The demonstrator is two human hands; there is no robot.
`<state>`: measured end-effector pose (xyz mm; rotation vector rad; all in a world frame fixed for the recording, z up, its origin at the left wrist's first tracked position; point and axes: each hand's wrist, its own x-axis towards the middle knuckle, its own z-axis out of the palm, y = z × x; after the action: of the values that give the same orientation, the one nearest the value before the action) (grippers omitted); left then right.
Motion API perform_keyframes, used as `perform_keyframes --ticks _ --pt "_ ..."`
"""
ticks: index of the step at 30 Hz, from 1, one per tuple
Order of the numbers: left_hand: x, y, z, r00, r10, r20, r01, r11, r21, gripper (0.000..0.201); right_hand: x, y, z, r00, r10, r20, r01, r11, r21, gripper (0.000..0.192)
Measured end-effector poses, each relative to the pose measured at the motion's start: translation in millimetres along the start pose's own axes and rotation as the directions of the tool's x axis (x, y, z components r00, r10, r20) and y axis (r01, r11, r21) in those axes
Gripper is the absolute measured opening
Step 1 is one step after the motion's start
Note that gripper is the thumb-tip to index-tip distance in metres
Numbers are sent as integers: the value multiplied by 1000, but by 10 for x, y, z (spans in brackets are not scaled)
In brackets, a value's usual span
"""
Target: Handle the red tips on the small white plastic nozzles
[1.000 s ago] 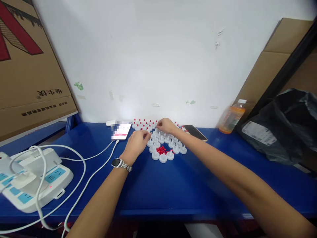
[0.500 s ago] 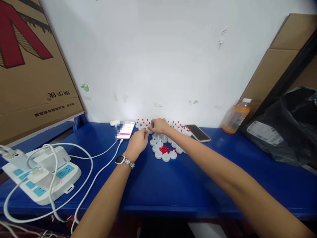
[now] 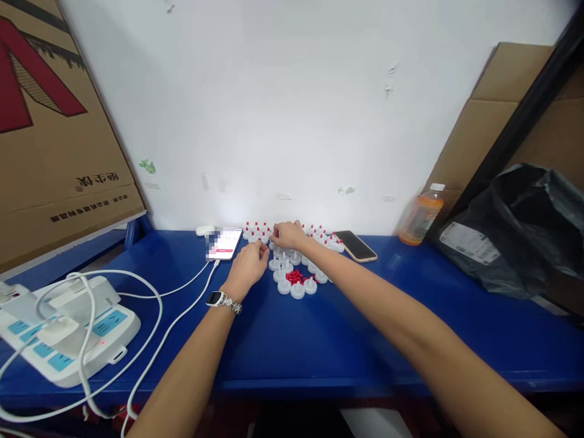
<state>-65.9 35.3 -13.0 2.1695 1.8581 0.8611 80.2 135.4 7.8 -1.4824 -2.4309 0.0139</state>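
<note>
My left hand (image 3: 249,264) is closed in a pinch at the left front of a group of white plastic nozzle caps; what its fingers hold, if anything, is too small to make out. Just to its right, my right hand (image 3: 289,236) reaches over the caps, thumb and fingers pressed together, their contents hidden. White caps with red tips (image 3: 258,232) stand upright at the back left, and more red-tipped caps (image 3: 325,236) stand at the back right. Nearer me, white caps without red tips (image 3: 297,291) ring a small pile of loose red tips (image 3: 295,277).
A lit phone (image 3: 227,243) on a charging cable lies left of the caps, a dark phone (image 3: 356,246) to the right. Further right are an orange drink bottle (image 3: 422,216) and a black plastic bag (image 3: 515,237). A white power strip (image 3: 114,340) with looped cables occupies the left.
The whole view has shifted slightly. My hands stay over nearly the same spot, with their fingertips a little further apart than before.
</note>
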Motion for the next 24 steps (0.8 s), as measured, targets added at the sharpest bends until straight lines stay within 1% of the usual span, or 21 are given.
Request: perform_keyframes --ticks 2,4,6,7,8,10,11,13,15,18,21,24 --pt "2 -23 10 1000 -3 11 3 1000 -7 19 1 -29 2 1000 -6 -14 6 1000 15 20" --pt "-2 -27 16 1000 9 -17 -10 1000 -17 19 -35 -34 -40 999 2 -54 0 999 34 23" --pt "-15 0 18 994 47 -100 -51 998 -36 23 -118 -18 -112 990 51 -128 -33 990 141 26" --pt "-25 27 17 986 79 -149 -88 995 -55 29 -178 -6 -152 982 92 -165 -51 970 238 27" --pt "-37 62 17 974 113 -195 -131 988 -81 36 -252 7 -188 972 137 -192 -61 931 359 29" --pt "-61 151 16 954 177 -243 -217 965 -149 47 -433 28 -236 957 206 -204 -44 798 601 32" --pt "-74 201 17 949 206 -237 -253 949 -188 47 -537 36 -246 956 215 -198 -20 725 689 34" --pt "-98 301 21 943 262 -203 -311 913 -264 43 -754 47 -240 958 208 -199 34 605 796 38" --pt "-122 390 24 929 324 -179 -367 872 -323 38 -954 53 -215 950 216 -226 75 544 836 41" --pt "-158 481 24 899 407 -161 -437 821 -367 33 -1166 61 -189 944 195 -266 125 534 836 44" --pt "-180 516 30 885 439 -153 -463 800 -381 34 -1251 74 -191 939 161 -304 184 513 838 43" --pt "-182 524 59 872 457 -176 -488 778 -396 43 -1261 84 -185 935 188 -300 183 469 864 47"
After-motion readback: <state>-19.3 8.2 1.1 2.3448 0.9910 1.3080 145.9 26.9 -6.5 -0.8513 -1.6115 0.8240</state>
